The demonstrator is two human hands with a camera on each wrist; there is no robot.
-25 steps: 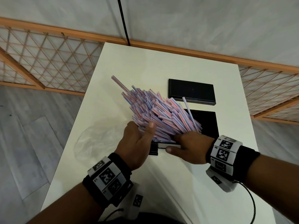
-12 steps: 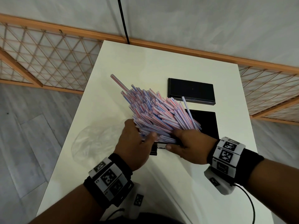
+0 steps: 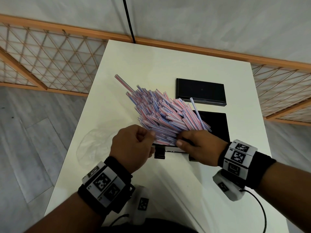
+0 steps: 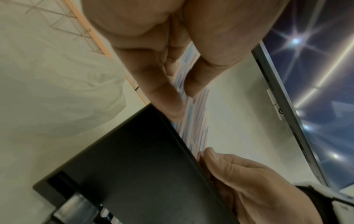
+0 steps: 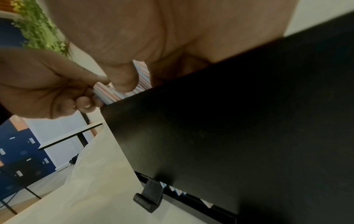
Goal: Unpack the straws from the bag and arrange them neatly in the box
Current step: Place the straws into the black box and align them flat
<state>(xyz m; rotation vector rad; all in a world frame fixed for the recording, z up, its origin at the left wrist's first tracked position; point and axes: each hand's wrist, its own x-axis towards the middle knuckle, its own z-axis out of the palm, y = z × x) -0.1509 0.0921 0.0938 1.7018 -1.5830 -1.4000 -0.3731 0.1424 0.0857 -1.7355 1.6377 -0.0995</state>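
Note:
A thick bundle of pink-and-blue striped straws [image 3: 165, 115] fans out up and to the left over the open black box [image 3: 218, 126]. My left hand [image 3: 144, 138] curls round the bundle's near end from the left. My right hand [image 3: 183, 140] grips the same end from the right, thumb on top. In the right wrist view the straws [image 5: 142, 84] rest their ends at the box [image 5: 229, 121] edge, between the right thumb and the left hand [image 5: 57, 87]. In the left wrist view the straws [image 4: 195, 124] run past the box [image 4: 134, 166] wall. The box floor is mostly hidden.
The clear plastic bag [image 3: 94, 145] lies crumpled on the white table [image 3: 151, 64], left of my left hand. The black lid [image 3: 200, 91] lies behind the box. A black clasp [image 3: 159, 152] hangs off the box's near wall. The table's edges drop to the floor on both sides.
My left thumb has come off the top of the bundle and the hand has curled round its near end. Both hands have drawn closer together; the straws stay fanned over the box.

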